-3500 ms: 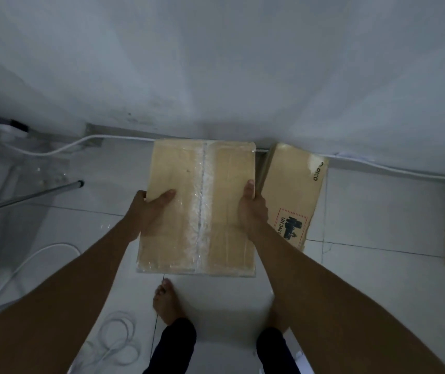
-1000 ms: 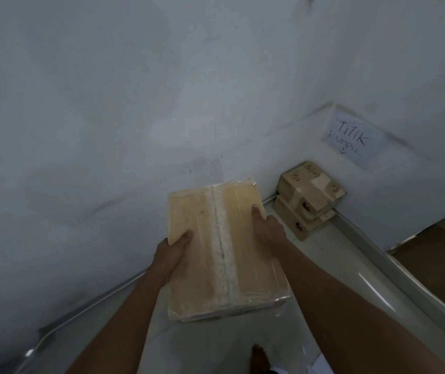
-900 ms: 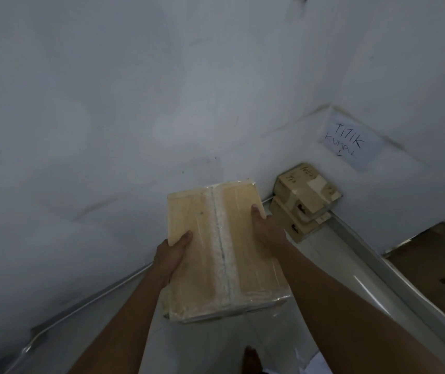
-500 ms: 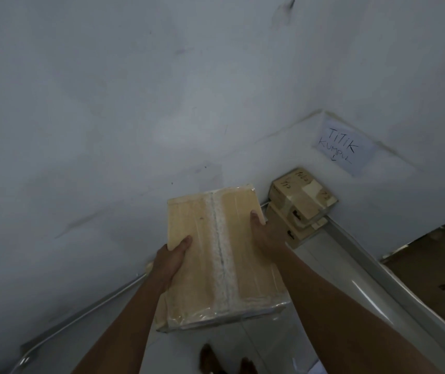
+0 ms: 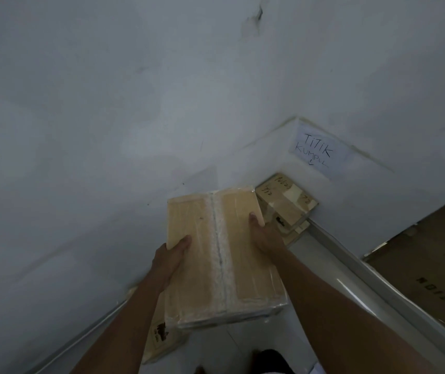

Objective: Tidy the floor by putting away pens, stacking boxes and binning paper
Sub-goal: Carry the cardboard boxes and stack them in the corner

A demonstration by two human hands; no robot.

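Note:
I hold a flat cardboard box (image 5: 221, 255) wrapped in clear film, with a tape seam down its middle, in front of me above the floor. My left hand (image 5: 171, 259) grips its left edge and my right hand (image 5: 263, 233) grips its right edge. Beyond it, in the corner of the walls, a stack of two small cardboard boxes (image 5: 287, 203) sits on the floor. Another printed cardboard box (image 5: 162, 338) lies on the floor under the held one, mostly hidden by it and my left arm.
A handwritten paper sign (image 5: 317, 152) is stuck on the wall above the corner stack. White walls (image 5: 108, 130) close in on the left and ahead. A large brown carton (image 5: 431, 260) stands at the right. My feet show at the bottom edge.
I lifted the wrapped box from the floor and carried it toward the corner. Over the last second the corner stack has drawn closer and the printed box has come into view below.

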